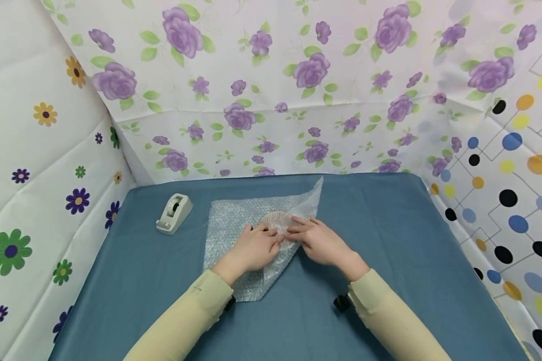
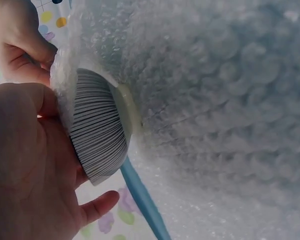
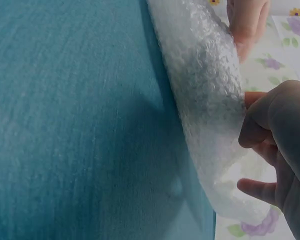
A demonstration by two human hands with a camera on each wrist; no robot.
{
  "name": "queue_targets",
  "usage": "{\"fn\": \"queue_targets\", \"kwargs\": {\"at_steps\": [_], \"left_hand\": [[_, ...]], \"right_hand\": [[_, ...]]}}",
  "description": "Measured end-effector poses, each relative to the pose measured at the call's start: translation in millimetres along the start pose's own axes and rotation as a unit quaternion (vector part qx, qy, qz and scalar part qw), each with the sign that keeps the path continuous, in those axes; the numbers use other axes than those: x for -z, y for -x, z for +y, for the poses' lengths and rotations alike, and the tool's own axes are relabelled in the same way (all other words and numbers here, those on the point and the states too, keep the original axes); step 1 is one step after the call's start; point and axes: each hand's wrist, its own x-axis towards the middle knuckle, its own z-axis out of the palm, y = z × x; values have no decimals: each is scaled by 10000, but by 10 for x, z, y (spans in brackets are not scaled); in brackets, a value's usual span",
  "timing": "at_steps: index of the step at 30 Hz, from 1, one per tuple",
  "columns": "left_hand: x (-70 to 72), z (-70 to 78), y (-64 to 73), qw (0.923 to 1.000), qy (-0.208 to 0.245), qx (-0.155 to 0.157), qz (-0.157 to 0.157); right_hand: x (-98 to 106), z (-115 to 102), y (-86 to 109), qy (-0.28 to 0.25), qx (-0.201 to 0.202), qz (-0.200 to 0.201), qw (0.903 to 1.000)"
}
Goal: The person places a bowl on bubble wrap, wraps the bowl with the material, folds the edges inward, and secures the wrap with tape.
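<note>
A sheet of bubble wrap (image 1: 235,215) lies on the table, its right side folded up over a white bowl with thin dark stripes (image 2: 102,125). The bowl's foot faces the sheet, and part of its side is hidden under the fold. My left hand (image 1: 256,247) is at the bowl, thumb and fingers gripping the folded edge of the wrap, with one finger standing apart. On the right of the fold, my right hand (image 1: 320,241) pinches the same flap, as the right wrist view shows its bent fingers (image 3: 257,125) at the edge.
A white tape dispenser (image 1: 174,214) stands at the back left of the blue table cover (image 1: 375,215). Patterned cloths, including a floral one (image 1: 271,95) behind, hang around three sides. A pointed corner of the wrap sticks up toward the back.
</note>
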Motion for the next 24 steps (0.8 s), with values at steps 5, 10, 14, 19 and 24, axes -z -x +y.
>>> {"fn": "queue_targets", "kwargs": {"at_steps": [5, 10, 14, 19, 24], "left_hand": [[21, -7, -18, 9995, 63, 91, -301], [42, -21, -28, 9987, 133, 86, -479], [50, -41, -33, 9985, 274, 70, -459], [26, -57, -26, 9984, 365, 90, -423], [8, -48, -29, 9986, 409, 60, -319]], "right_hand": [[11, 53, 15, -928, -71, 64, 9956], [50, 128, 0, -1791, -500, 249, 9822], [67, 185, -20, -1895, -735, 512, 9778], [36, 237, -26, -1726, -817, 514, 9802], [13, 257, -22, -1702, -784, 490, 9811]]}}
